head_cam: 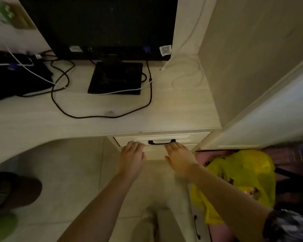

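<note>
A pale wooden drawer front [191, 137] with a black handle [162, 142] sits just under the desk's front edge. My left hand [132, 157] reaches to the drawer's left end, its fingertips touching the front beside the handle. My right hand [179, 155] lies palm down with straight fingers, the fingertips touching the drawer front just below the handle's right end. Neither hand grips the handle.
On the desk [101, 123] stand a black monitor [103, 27] on its base [115, 78], with black and white cables looped around. A yellow plastic bag [241, 173] lies in an open space at the lower right. A cabinet door [269, 110] stands at the right.
</note>
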The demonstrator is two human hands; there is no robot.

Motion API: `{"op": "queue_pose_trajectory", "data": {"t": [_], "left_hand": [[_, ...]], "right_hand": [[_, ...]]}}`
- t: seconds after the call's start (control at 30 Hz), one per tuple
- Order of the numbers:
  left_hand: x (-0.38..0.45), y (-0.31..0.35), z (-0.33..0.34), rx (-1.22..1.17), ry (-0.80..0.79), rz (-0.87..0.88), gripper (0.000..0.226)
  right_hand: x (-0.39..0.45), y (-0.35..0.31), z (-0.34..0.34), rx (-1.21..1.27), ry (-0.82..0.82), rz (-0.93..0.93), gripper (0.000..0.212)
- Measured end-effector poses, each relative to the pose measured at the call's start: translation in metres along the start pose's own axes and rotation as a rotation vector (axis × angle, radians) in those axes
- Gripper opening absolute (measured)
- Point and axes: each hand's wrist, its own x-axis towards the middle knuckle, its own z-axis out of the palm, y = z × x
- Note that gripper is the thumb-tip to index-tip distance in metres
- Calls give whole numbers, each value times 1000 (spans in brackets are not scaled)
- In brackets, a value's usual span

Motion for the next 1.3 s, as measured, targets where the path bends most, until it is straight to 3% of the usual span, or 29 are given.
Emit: {"op": "queue_pose_trajectory", "data": {"t": [0.27, 0.43, 0.63, 0.93, 1.1, 1.3], "left_hand": [[26, -8, 51, 3, 74, -15, 42], [24, -13, 64, 28, 150, 44, 40], [19, -16, 71, 21, 100, 38, 47], [16, -11, 73, 73, 27, 31, 67], [9, -9, 82, 113, 19, -2, 64], [-17, -3, 88, 111, 73, -7, 46]], "right_hand": [[62, 10, 29, 27, -149, -8, 45], [85, 6, 46, 55, -236, 22, 51], [86, 5, 52, -31, -259, 4, 67], [52, 4, 65, -131, -198, -78, 54], [32, 0, 75, -98, -201, -91, 53], [6, -4, 83, -102, -200, -112, 52]]}}
